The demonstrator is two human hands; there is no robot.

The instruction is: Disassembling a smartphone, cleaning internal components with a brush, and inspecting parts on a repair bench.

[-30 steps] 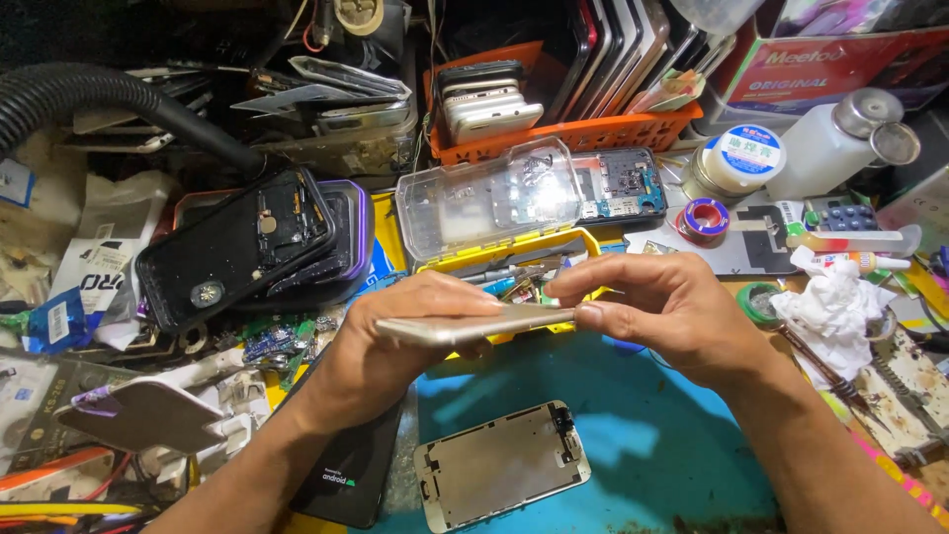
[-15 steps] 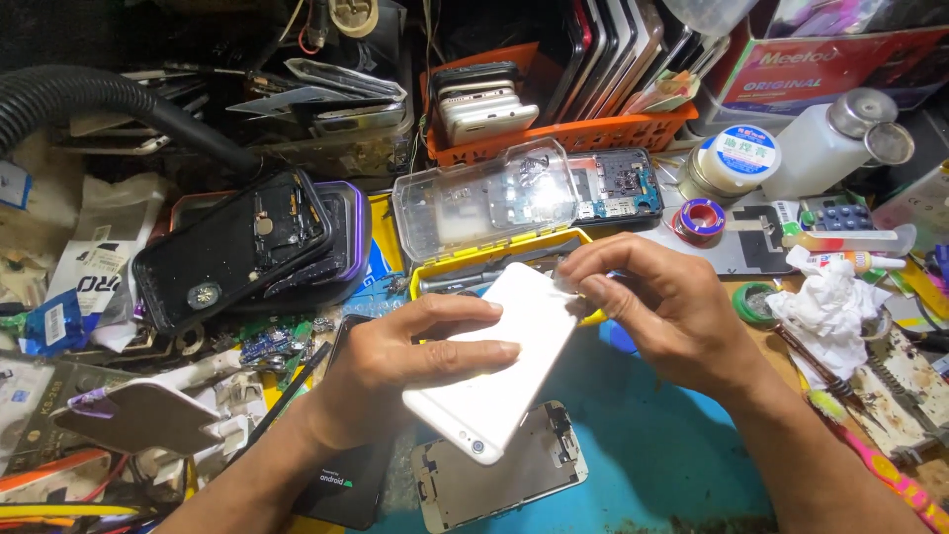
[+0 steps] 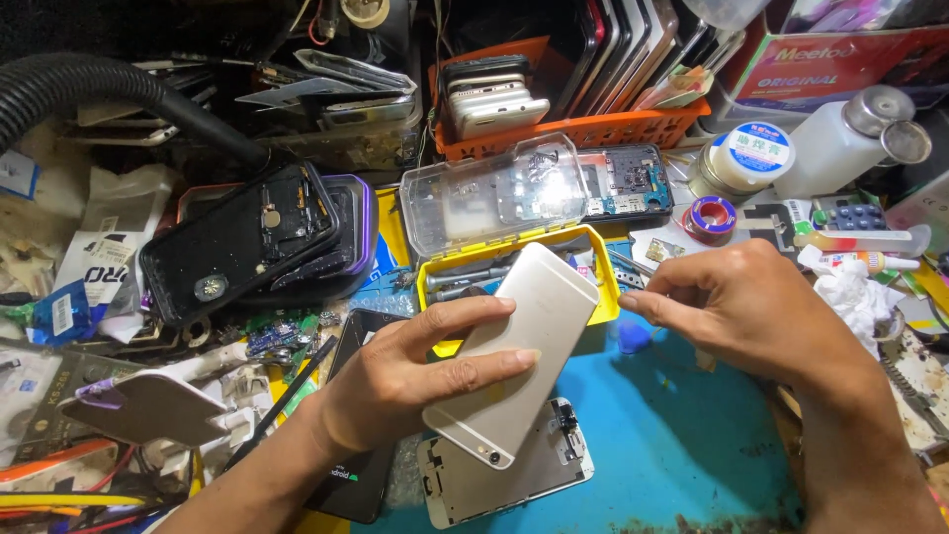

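At frame centre, the left hand [image 3: 415, 381] clamps a pale gold metal phone shell [image 3: 514, 356] back-up; the right hand [image 3: 746, 307], fingers pinched together, is at its top edge; the detached screen panel [image 3: 509, 480] lies below, reassembly seemingly pending

Blue workbench mat [image 3: 682, 445] carries a phone screen panel [image 3: 514, 480] and yellow parts tray [image 3: 514, 287].

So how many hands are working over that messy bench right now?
2. The left hand holds the pale gold phone back over the blue mat. The right hand pinches at the phone's top edge, near the yellow parts box. No other hands show.
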